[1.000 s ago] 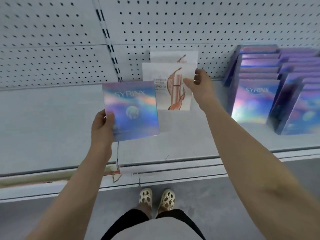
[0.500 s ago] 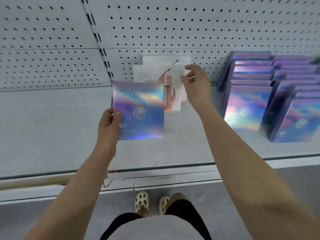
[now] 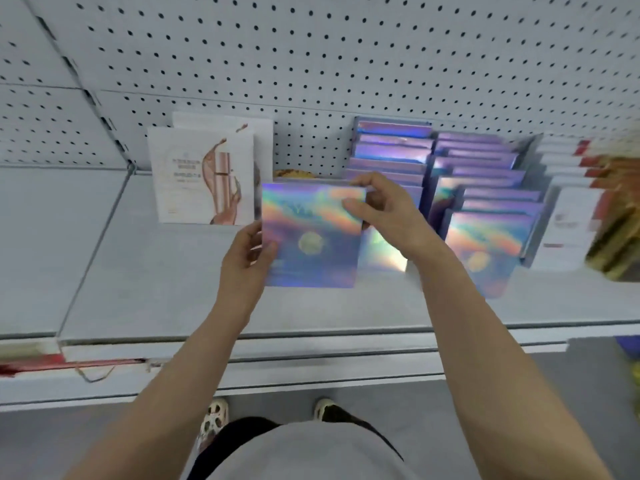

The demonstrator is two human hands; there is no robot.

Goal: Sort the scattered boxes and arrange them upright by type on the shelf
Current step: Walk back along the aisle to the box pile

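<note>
Both hands grasp one holographic box (image 3: 311,237), held face-up above the shelf (image 3: 166,289). The left hand (image 3: 244,263) grips the box at its lower left edge, thumb on the front face and fingers behind. The right hand (image 3: 384,213) pinches the upper right corner, thumb on the front face and fingers curled over the top edge.

The box is iridescent purple-blue with rainbow bands and a pale round emblem near its centre. It sits between two groups of stock and is not resting on the shelf surface.

To the left — two white boxes (image 3: 204,174) printed with a rose-gold cosmetic motif stand upright, one behind the other, against the pegboard back panel (image 3: 346,64).

To the right — rows of matching holographic boxes (image 3: 485,202) stand upright, packed front to back in two columns. The right hand partly covers the nearest column.

Further right stand white boxes with red accents (image 3: 571,216); their print is blurred. A blurred yellow-brown object (image 3: 620,216) lies at the frame edge.

Below the shelf edge, the person's sandals (image 3: 214,415) are visible on the grey floor (image 3: 467,410).
</note>
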